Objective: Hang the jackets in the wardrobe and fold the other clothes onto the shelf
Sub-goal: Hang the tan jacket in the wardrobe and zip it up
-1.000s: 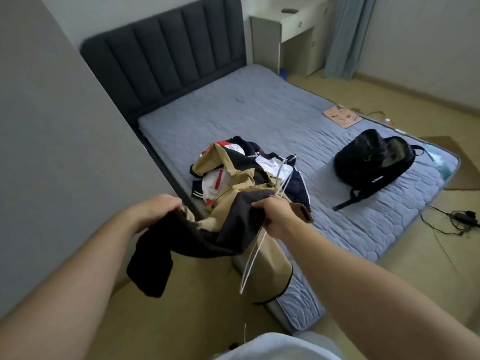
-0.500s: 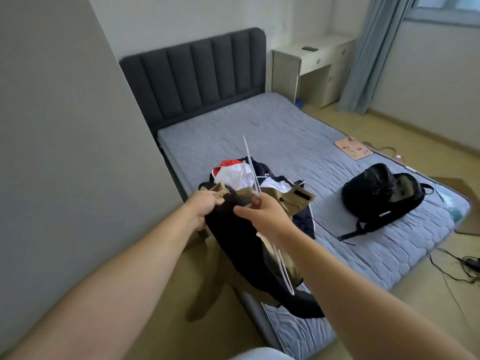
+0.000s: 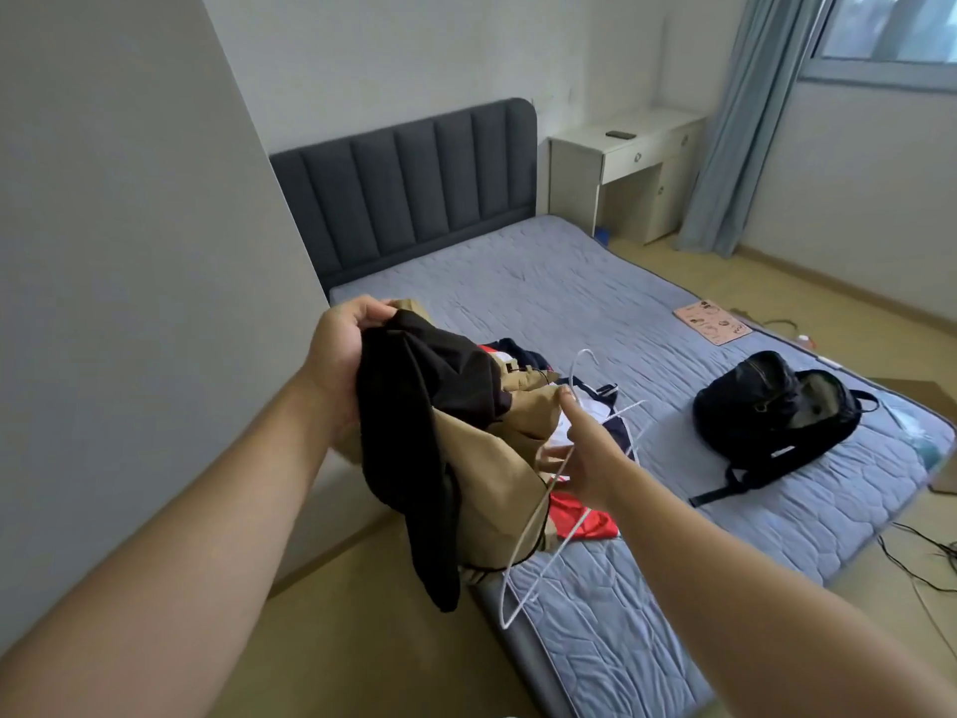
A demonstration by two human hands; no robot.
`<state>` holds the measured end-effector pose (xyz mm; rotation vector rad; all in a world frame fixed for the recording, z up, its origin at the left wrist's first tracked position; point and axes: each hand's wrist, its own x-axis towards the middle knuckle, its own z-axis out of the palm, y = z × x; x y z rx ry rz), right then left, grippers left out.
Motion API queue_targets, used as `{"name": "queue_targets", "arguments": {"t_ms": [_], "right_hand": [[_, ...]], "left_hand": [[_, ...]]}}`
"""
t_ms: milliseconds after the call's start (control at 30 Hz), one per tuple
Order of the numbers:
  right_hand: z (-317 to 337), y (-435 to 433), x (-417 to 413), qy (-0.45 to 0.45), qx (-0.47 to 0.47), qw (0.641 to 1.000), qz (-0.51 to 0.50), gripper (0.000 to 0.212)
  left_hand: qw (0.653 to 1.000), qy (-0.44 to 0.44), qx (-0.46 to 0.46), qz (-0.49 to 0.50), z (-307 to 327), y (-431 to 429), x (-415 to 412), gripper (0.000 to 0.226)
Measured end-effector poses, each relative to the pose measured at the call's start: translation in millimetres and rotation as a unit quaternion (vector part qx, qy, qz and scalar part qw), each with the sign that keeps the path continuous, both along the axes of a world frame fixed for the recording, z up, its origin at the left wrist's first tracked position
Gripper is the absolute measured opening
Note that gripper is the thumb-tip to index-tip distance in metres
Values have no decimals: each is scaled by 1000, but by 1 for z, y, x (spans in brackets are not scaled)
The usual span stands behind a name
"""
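Observation:
My left hand [image 3: 339, 349] grips the top of a tan and black jacket [image 3: 450, 458], which hangs in the air over the near left corner of the bed. My right hand [image 3: 582, 458] holds a white wire hanger [image 3: 533, 557] just right of the jacket, with the hook up and one end pointing down. Behind the jacket a pile of other clothes [image 3: 580, 520], red, white and navy, lies on the mattress, partly hidden. No wardrobe or shelf is in view.
The grey quilted mattress [image 3: 544, 298] has a dark padded headboard [image 3: 409, 184]. A black backpack [image 3: 777, 412] and a pink leaflet [image 3: 712, 322] lie on its right side. A grey wall panel [image 3: 129, 251] stands close on my left. A white desk [image 3: 626, 173], curtain and floor cables are at right.
My left hand has lifted the jacket higher and to the left. My right hand has turned the hanger and lowered it beside the jacket. My view has tilted up.

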<state>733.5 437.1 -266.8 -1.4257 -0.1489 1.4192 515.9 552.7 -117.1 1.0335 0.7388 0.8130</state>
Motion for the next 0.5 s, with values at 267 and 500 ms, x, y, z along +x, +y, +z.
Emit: {"name": "queue_targets", "arguments": {"t_ms": [267,500], "right_hand": [[30,25,-27,-124,60,990,-4,8],[84,41,-22,-196,101,974,-52,25]], "left_hand": [[993,49,81,-69,12,9,-36,37],[897,372,206,122,-9,57,-47,39]]}}
